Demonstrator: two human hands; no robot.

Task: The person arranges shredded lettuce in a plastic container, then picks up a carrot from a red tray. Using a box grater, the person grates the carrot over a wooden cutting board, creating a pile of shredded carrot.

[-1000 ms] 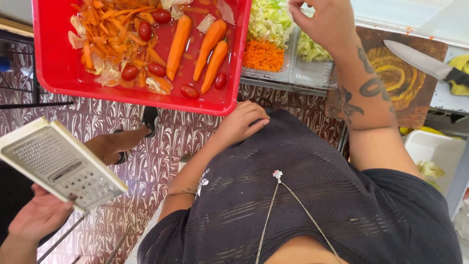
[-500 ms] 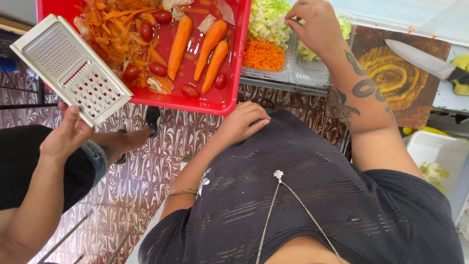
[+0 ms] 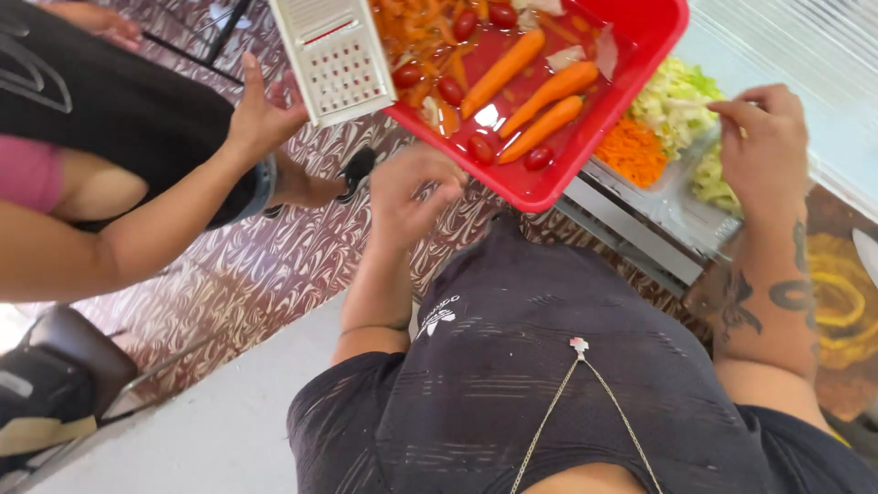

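Glossy red plastic tray [image 3: 631, 55]; beside it a dull metal grater [image 3: 334, 55] with a perforated face; below the tray, marbled shiny flooring [image 3: 274, 265].

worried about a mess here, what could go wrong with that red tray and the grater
1. The red tray looks tilted, one corner past the counter edge above the lap; the carrots and small tomatoes could roll off.
2. Another person's hand holds the grater against the tray; a nudge might tip it.
3. The left hand hangs below the tray, not gripping it, while the right hand picks at chopped cabbage.
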